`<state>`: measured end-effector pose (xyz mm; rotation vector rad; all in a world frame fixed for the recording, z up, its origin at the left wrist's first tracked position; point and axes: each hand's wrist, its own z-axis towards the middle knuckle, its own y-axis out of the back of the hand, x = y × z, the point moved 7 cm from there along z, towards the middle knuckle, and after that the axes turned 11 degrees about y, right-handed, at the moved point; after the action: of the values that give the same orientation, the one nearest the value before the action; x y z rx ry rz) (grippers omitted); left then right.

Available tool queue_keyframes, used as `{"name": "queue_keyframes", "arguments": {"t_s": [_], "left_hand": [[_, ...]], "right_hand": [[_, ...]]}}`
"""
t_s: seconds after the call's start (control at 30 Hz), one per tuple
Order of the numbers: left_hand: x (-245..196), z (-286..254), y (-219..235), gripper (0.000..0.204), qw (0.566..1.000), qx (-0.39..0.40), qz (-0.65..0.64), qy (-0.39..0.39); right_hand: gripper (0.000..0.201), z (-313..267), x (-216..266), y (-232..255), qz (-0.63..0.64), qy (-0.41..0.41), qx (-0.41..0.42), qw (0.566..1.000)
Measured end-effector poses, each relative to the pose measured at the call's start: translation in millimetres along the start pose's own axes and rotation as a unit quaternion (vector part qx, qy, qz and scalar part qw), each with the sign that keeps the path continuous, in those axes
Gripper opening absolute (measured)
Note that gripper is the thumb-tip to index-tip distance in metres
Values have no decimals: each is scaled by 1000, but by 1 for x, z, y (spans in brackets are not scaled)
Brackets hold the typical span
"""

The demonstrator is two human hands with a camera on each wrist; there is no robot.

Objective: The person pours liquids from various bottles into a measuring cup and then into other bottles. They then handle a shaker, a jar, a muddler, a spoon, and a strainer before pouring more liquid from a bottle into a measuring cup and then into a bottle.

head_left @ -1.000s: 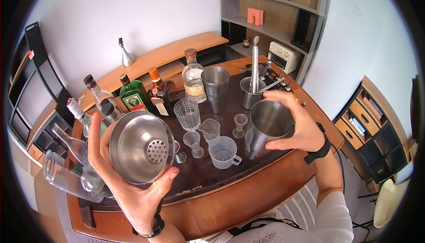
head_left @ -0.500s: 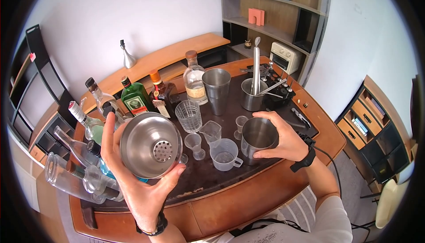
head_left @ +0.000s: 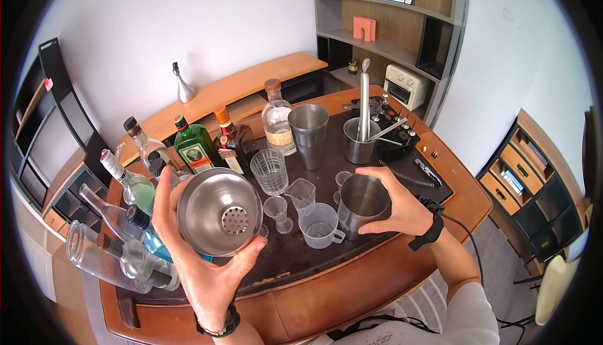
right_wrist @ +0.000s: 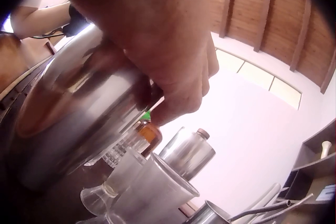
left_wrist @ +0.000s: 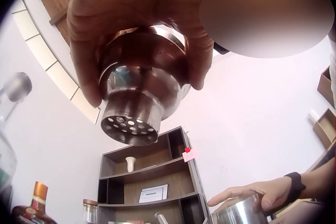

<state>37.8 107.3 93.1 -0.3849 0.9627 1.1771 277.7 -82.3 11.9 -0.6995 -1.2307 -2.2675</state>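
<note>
My left hand [head_left: 204, 273] holds a steel cocktail shaker top [head_left: 210, 204] by its sides, between thumb and fingers. Its wide hollow underside faces the head camera; the perforated strainer [left_wrist: 130, 127] shows at the narrow end in the left wrist view. On the right, my right hand [head_left: 408, 204] grips a steel shaker tin [head_left: 359, 210] near its rim, thumb on the near side and fingers on the far side. The tin stands upright, mouth up, beside a clear measuring cup [head_left: 317, 227]. It partly covers a small clear jigger [head_left: 340, 182].
Several liquor bottles [head_left: 196, 147] line the table's left and back. Mid-table are a cut-glass tumbler [head_left: 269, 172], a small glass pitcher [head_left: 301, 193] and another jigger [head_left: 277, 212]. Behind stand a second tin [head_left: 308, 138] and a steel cup [head_left: 359, 147] holding bar tools.
My right hand and the tin have come down and to the left, close beside the measuring cup. My left hand, still holding the shaker top, has shifted slightly right.
</note>
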Motion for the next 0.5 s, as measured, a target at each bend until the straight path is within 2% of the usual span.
{"name": "queue_keyframes", "arguments": {"t_s": [0.07, 0.2, 0.3, 0.4, 0.5], "left_hand": [[1, -1, -2, 122, 999, 1, -31, 18], [-4, -1, 0, 122, 998, 7, 50, -41], [-1, 0, -6, 120, 999, 28, 7, -18], [-4, -1, -12, 119, 998, 33, 51, -22], [-2, -2, -16, 118, 998, 46, 40, -17]], "right_hand": [[100, -2, 2, 4, -11, 23, -26, 999], [106, -7, 9, 19, -27, 75, -99, 992], [103, -11, 25, 25, -24, 126, -154, 980], [89, -11, 46, 21, -36, 146, -127, 980], [73, -6, 65, 6, -4, 166, -79, 983]]}}
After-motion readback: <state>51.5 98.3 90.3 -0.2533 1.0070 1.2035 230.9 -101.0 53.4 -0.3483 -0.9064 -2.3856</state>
